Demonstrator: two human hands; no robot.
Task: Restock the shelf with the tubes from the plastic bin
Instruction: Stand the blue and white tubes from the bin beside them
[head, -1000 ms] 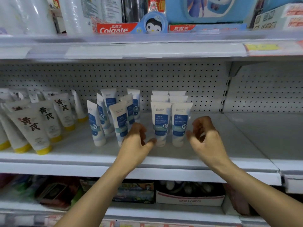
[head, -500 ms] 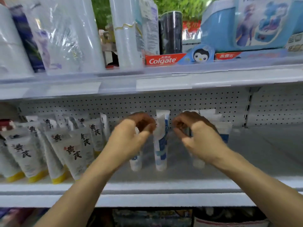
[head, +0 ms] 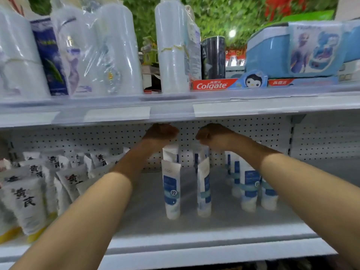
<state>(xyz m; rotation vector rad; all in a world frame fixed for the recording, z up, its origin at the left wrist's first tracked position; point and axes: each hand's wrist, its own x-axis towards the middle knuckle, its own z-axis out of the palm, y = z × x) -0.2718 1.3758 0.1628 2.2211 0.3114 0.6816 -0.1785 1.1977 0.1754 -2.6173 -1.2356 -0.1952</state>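
Observation:
White tubes with blue labels stand upright on the white shelf (head: 194, 227): one tube (head: 172, 190) and a second tube (head: 203, 190) in the middle, and a cluster of tubes (head: 249, 186) to the right. Both my arms reach deep under the upper shelf. My left hand (head: 160, 134) hovers with curled fingers just over the top of a rear tube (head: 170, 152). My right hand (head: 213, 136), also curled, sits over another rear tube (head: 201, 152). The fingertips are hidden, so any hold on the tubes is unclear. The plastic bin is out of view.
Several white tubes with yellow caps and black characters (head: 27, 207) crowd the shelf's left part. A pegboard wall (head: 263, 133) closes the back. The upper shelf (head: 175, 112) hangs low over my hands, carrying wrapped bottles (head: 116, 51) and Colgate boxes (head: 212, 85).
Both hands have moved from the front tubes up and back toward the pegboard. The view has tilted upward and come closer to the shelf.

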